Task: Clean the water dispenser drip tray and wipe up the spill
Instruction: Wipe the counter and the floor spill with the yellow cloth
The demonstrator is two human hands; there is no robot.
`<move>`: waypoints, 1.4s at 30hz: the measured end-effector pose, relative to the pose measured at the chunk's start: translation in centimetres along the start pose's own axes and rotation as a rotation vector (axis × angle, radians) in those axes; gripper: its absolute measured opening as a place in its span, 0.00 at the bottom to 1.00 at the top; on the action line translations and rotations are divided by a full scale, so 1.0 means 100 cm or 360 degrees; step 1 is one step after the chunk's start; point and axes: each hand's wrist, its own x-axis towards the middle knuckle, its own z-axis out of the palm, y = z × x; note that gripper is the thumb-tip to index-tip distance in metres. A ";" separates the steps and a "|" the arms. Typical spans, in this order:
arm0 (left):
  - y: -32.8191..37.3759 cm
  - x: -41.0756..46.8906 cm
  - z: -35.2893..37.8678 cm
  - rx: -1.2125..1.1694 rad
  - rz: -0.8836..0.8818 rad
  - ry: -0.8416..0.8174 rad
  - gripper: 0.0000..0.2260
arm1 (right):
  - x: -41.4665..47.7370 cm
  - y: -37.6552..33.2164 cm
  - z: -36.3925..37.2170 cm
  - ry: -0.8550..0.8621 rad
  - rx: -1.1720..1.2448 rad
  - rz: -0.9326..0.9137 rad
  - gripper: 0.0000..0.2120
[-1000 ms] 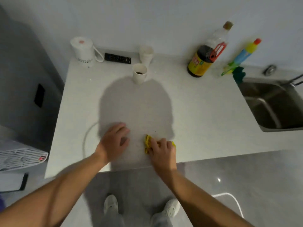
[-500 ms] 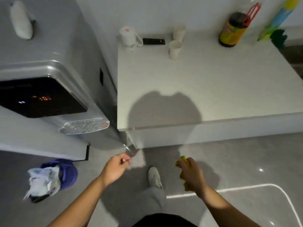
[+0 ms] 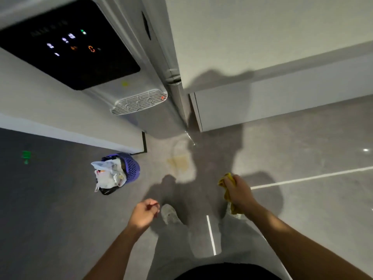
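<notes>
A soft, limp yellow cloth (image 3: 227, 190) is gripped bunched in the right hand (image 3: 239, 191) at lower right — best held wadded; the left hand (image 3: 144, 215) is loosely curled, seemingly empty.

1. The room is dim, the whole picture grey and soft with slight motion blur.
2. The person's shadow falls forward across the floor (image 3: 302, 158) and up the counter (image 3: 262, 47) front, so the light comes from behind and above.
3. Small glare spots shine on the glossy floor at right.
4. The dispenser panel (image 3: 70, 49) icons glow, smeared.
5. Wide-angle distortion bends straight edges near the borders.
</notes>
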 end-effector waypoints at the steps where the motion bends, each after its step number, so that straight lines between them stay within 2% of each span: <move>1: -0.012 0.009 -0.002 0.0019 0.0021 -0.0019 0.13 | -0.001 0.003 0.015 0.0006 -0.0004 0.0010 0.13; 3: -0.033 0.033 -0.007 0.0040 0.0012 -0.0072 0.10 | 0.000 0.011 0.049 0.0005 -0.0011 0.0045 0.15; 6: -0.065 0.094 -0.014 0.0140 0.0028 -0.0189 0.09 | 0.015 0.025 0.108 0.0040 0.0030 0.0048 0.10; 8: -0.084 0.144 -0.017 0.0230 0.0130 -0.0236 0.10 | 0.032 0.030 0.147 0.0025 -0.0086 0.0111 0.09; 16: -0.155 0.341 -0.010 0.0414 0.0361 -0.0265 0.03 | 0.150 0.068 0.283 -0.0084 -0.0323 0.0108 0.12; 19: -0.190 0.395 0.007 0.0488 0.0388 -0.0235 0.05 | 0.199 0.087 0.317 -0.0168 -0.0438 0.0057 0.13; 22: -0.224 0.450 0.031 0.0513 0.0424 -0.0247 0.09 | 0.258 0.112 0.344 -0.0126 -0.0448 -0.0015 0.13; 26: -0.263 0.543 0.074 0.0626 0.0535 -0.0120 0.15 | 0.346 0.164 0.376 -0.0194 -0.0239 0.0009 0.14; 28: -0.282 0.591 0.096 0.0789 0.0574 -0.0112 0.20 | 0.392 0.190 0.386 -0.0242 -0.0332 -0.0105 0.16; 30: -0.299 0.634 0.117 0.0944 0.0619 -0.0091 0.24 | 0.437 0.208 0.391 -0.0163 -0.0528 -0.0274 0.17; 35: -0.331 0.707 0.150 0.1222 0.1045 0.0324 0.27 | 0.517 0.249 0.399 0.0094 -0.1276 -0.0962 0.12; 37: -0.342 0.720 0.156 0.1292 0.1192 0.0436 0.28 | 0.529 0.270 0.413 0.0189 -0.1518 -0.1199 0.14; 39: -0.352 0.728 0.163 0.1352 0.1266 0.0481 0.30 | 0.532 0.293 0.429 0.0265 -0.1603 -0.1307 0.15; 42: -0.362 0.735 0.176 0.1365 0.1311 0.0568 0.30 | 0.525 0.325 0.448 0.0341 -0.1469 -0.1224 0.20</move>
